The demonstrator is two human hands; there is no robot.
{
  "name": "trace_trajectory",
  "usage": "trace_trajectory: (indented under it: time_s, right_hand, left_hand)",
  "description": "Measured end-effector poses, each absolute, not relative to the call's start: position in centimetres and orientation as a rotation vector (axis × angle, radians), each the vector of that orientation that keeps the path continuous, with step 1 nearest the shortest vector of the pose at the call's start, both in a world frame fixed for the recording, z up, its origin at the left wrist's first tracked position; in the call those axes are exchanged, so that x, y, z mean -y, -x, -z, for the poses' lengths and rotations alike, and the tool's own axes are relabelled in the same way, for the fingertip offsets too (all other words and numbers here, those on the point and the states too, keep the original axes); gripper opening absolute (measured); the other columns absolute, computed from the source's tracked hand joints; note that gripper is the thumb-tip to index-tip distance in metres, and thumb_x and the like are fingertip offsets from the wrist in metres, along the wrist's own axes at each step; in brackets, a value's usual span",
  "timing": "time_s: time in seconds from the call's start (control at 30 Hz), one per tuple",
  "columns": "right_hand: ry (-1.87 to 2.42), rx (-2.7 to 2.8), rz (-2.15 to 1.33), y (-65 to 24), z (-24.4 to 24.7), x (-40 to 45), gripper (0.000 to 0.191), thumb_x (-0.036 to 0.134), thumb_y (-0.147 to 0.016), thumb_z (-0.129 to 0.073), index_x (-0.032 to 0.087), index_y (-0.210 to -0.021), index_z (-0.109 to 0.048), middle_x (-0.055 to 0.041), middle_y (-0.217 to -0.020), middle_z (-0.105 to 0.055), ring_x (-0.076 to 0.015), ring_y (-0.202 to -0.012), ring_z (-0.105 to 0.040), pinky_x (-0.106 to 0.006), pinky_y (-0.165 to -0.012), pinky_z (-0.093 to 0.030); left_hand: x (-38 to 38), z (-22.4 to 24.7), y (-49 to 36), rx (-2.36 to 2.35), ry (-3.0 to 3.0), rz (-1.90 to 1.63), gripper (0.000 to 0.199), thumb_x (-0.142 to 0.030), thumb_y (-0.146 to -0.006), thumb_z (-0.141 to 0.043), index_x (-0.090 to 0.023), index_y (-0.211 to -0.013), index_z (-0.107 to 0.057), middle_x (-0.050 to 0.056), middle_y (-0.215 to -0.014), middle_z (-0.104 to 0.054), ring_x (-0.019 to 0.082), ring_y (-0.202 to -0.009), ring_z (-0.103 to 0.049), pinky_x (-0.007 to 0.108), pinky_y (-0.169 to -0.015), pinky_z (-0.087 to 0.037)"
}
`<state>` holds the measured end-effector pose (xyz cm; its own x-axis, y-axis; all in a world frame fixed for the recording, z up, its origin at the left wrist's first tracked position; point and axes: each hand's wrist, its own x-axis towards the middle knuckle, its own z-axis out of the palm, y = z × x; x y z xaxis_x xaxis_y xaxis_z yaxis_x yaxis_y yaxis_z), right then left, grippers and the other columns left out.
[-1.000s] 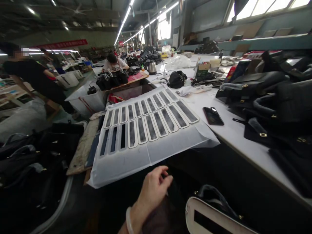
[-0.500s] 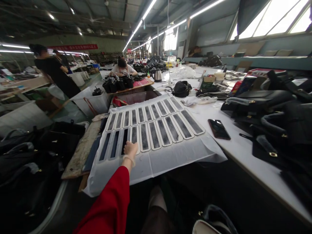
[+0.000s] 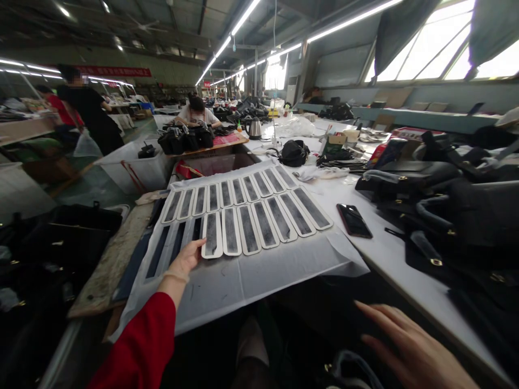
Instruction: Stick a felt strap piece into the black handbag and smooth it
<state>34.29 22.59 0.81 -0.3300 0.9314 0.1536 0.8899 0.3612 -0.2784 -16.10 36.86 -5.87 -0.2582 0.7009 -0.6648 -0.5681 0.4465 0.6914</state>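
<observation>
Two rows of dark rounded strips with pale borders lie on a white sheet [image 3: 227,286] over the table. My left hand [image 3: 188,259], in a red sleeve, pinches the lower left edge of the leftmost strip [image 3: 212,235] of the front row. That strip looks slightly raised at its near end; its thumb side is visible, the fingers below are partly hidden. Left of it, bare dark bands [image 3: 159,251] show through the sheet. My right hand [image 3: 401,337] is in the air at the lower right, fingers stretched out, holding nothing.
A phone [image 3: 354,220] lies right of the sheet, beside piled black bags [image 3: 458,200]. More black bags [image 3: 60,243] fill the left side. A kettle [image 3: 253,128] and a black pouch [image 3: 294,153] stand behind. One co-worker [image 3: 197,112] sits bent over; another [image 3: 87,108] stands at the left.
My right hand has come into view at the lower right. My left hand has shifted to the near left edge of the end strip and grips it. The whole view has turned slightly right.
</observation>
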Motion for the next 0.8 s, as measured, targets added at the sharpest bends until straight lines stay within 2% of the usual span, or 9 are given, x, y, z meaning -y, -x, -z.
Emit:
trace_trajectory:
  time_s: [0.07,0.1,0.17,0.2,0.23,0.33,0.4,0.57,0.8]
  right_hand:
    - [1.478,2.641,-0.173,-29.4,0.1,-25.9,0.064,0.019,-0.08,-0.071,0.023,-0.14,-0.05,-0.0104,-0.139,-0.056,-0.0286,-0.123,-0.055,-0.043,-0.102,-0.049]
    - [1.398,2.754,-0.126,-26.8,0.8,-27.6,0.078,0.017,-0.073,-0.078,0.02,-0.144,-0.046,-0.0131,-0.145,-0.05,-0.0328,-0.131,-0.048,-0.048,-0.107,-0.044]
    - [1.149,2.939,-0.039,-22.0,2.4,-30.5,0.102,0.024,-0.062,-0.087,0.02,-0.15,-0.035,-0.0156,-0.157,-0.031,-0.0402,-0.141,-0.03,-0.058,-0.113,-0.031]
    - [1.029,3.022,-0.012,-20.1,3.3,-31.6,0.108,0.028,-0.059,-0.089,0.018,-0.151,-0.032,-0.0165,-0.158,-0.027,-0.042,-0.142,-0.026,-0.061,-0.114,-0.028]
    - [0.945,3.085,0.004,-18.6,4.2,-32.4,0.104,0.03,-0.062,-0.088,0.017,-0.15,-0.033,-0.0177,-0.157,-0.03,-0.0422,-0.141,-0.027,-0.062,-0.112,-0.029]
    - [0.913,3.104,0.046,-16.2,5.7,-33.6,0.062,0.016,-0.085,-0.062,0.015,-0.144,-0.041,-0.0191,-0.146,-0.046,-0.0387,-0.131,-0.043,-0.06,-0.1,-0.042]
    - [0.913,3.085,0.068,-15.8,5.7,-33.9,0.05,0.008,-0.09,-0.048,0.016,-0.14,-0.045,-0.0192,-0.14,-0.05,-0.0365,-0.125,-0.047,-0.057,-0.093,-0.047]
    - [0.871,3.095,0.038,-15.8,4.3,-34.3,0.047,0.011,-0.086,-0.053,0.016,-0.133,-0.048,-0.0164,-0.135,-0.052,-0.033,-0.114,-0.05,-0.052,-0.086,-0.049]
    - [0.915,3.059,-0.101,-15.8,4.2,-34.3,0.046,0.008,-0.084,-0.052,0.017,-0.129,-0.05,-0.0147,-0.132,-0.053,-0.0325,-0.113,-0.049,-0.051,-0.087,-0.047]
  left_hand:
    - [-36.7,5.4,16.4,-1.36,-0.098,-1.243,0.025,-0.034,-0.093,-0.059,-0.013,-0.108,-0.062,0.005,-0.101,-0.067,0.015,-0.082,-0.066,0.033,-0.072,-0.058]
    - [-36.5,5.2,16.6,-1.355,-0.086,-1.26,0.025,-0.034,-0.094,-0.059,-0.013,-0.108,-0.062,0.005,-0.1,-0.067,0.015,-0.081,-0.066,0.032,-0.071,-0.058]
    - [-36.1,4.4,17.2,-1.348,-0.071,-1.292,0.027,-0.036,-0.094,-0.058,-0.014,-0.108,-0.062,0.005,-0.097,-0.067,0.014,-0.078,-0.066,0.032,-0.069,-0.057]
    - [-35.9,4.0,17.5,-1.343,-0.07,-1.306,0.028,-0.038,-0.094,-0.058,-0.014,-0.107,-0.062,0.004,-0.095,-0.068,0.014,-0.076,-0.066,0.031,-0.068,-0.057]
    - [-35.5,3.5,17.9,-1.338,-0.074,-1.32,0.029,-0.039,-0.094,-0.057,-0.014,-0.107,-0.062,0.004,-0.093,-0.068,0.014,-0.074,-0.066,0.031,-0.067,-0.057]
    - [-34.7,2.3,18.5,-1.312,-0.113,-1.359,0.029,-0.039,-0.094,-0.057,-0.013,-0.107,-0.063,0.004,-0.091,-0.069,0.014,-0.073,-0.066,0.031,-0.066,-0.058]
    - [-34.4,1.7,18.5,-1.288,-0.157,-1.386,0.028,-0.037,-0.094,-0.058,-0.013,-0.108,-0.063,0.004,-0.092,-0.07,0.014,-0.074,-0.067,0.031,-0.067,-0.058]
    - [-35.2,1.5,17.2,-1.249,-0.266,-1.427,0.016,-0.024,-0.093,-0.06,-0.012,-0.103,-0.065,0.004,-0.093,-0.07,0.014,-0.077,-0.068,0.031,-0.07,-0.059]
    - [-32.7,1.2,17.7,-1.346,-0.343,-1.45,0.015,-0.027,-0.093,-0.06,-0.013,-0.096,-0.064,0.002,-0.087,-0.069,0.014,-0.074,-0.067,0.032,-0.07,-0.058]
